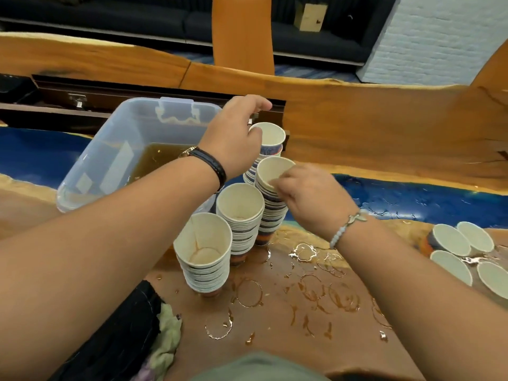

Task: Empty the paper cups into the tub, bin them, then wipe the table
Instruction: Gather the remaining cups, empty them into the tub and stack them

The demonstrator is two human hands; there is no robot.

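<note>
Head view: left hand [233,138], right hand [308,196] on cup stacks [271,215] beside tub [110,138]

A clear tub [90,171] of brown liquid, stacks of paper cups [242,232] beside it and single cups [450,240] at the right are being carried by the wooden table [275,320] among brown ring-shaped spills [342,299]
</note>
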